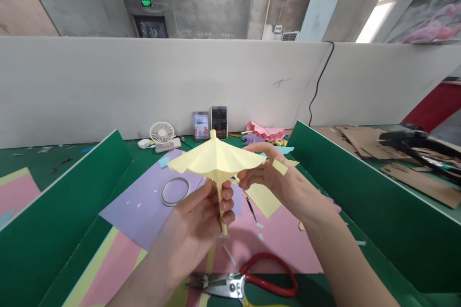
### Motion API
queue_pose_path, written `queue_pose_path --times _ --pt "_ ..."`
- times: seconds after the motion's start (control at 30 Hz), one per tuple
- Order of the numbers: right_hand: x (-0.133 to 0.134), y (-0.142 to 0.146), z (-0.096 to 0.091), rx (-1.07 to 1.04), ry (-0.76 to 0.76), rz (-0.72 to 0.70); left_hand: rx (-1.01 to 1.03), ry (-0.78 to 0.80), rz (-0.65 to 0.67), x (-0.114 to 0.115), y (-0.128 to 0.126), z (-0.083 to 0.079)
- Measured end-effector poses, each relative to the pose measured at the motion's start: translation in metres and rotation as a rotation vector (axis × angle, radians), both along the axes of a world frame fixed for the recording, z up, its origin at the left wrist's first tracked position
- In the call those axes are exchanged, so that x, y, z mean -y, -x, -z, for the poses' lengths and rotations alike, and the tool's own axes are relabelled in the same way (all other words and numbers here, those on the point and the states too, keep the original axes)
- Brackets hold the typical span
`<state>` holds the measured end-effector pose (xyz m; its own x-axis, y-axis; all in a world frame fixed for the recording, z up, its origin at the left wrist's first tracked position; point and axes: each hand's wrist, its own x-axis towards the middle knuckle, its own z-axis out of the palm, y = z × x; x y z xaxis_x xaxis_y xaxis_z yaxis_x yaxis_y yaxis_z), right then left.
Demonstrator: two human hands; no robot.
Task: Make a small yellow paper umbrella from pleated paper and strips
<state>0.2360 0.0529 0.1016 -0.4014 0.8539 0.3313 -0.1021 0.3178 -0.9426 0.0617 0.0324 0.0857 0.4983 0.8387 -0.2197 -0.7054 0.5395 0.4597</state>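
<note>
A pale yellow paper umbrella [215,158] stands upright in front of me over the desk. My left hand [201,223] is closed around its rolled paper handle [222,208]. My right hand [272,177] touches the canopy's right edge from below, fingers curled in a pinch, with a small yellow paper scrap [280,167] stuck on the back of it. Below the hands lie pink [281,240] and purple [144,201] paper sheets.
Red-handled scissors [248,280] lie near the front edge. A tape ring [175,191] rests on the purple sheet. A small white fan [163,135], two phones [211,123] and folded pink paper [264,132] stand by the back wall. Green dividers [65,201] flank the desk; cardboard [396,153] lies at right.
</note>
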Motion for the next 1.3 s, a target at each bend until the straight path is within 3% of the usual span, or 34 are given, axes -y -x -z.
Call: queue_pose_path --times 0.33,0.5,0.67,0.97,1.07,1.17,1.3 --pt "0.006 0.004 -0.001 -0.023 -0.025 -0.009 0.063 0.010 -0.033 0.007 -0.003 -0.004" --pt "0.011 0.013 -0.001 -0.112 -0.080 0.204 0.128 0.077 -0.048 0.010 0.004 -0.015" --pt "0.026 0.020 -0.003 -0.093 -0.237 0.448 0.173 0.082 -0.007 0.009 0.010 -0.018" --pt "0.036 0.023 -0.003 0.113 -0.594 0.473 0.050 0.039 -0.053 0.012 0.006 -0.023" --pt "0.035 0.023 -0.004 0.132 -0.670 0.574 0.062 0.057 -0.057 0.013 0.005 -0.024" --pt "0.035 0.018 -0.010 0.093 -0.623 0.654 0.053 0.095 -0.056 0.014 0.005 -0.023" --pt "0.039 0.003 -0.021 0.172 -0.475 0.466 0.015 0.085 -0.067 0.014 0.004 -0.021"
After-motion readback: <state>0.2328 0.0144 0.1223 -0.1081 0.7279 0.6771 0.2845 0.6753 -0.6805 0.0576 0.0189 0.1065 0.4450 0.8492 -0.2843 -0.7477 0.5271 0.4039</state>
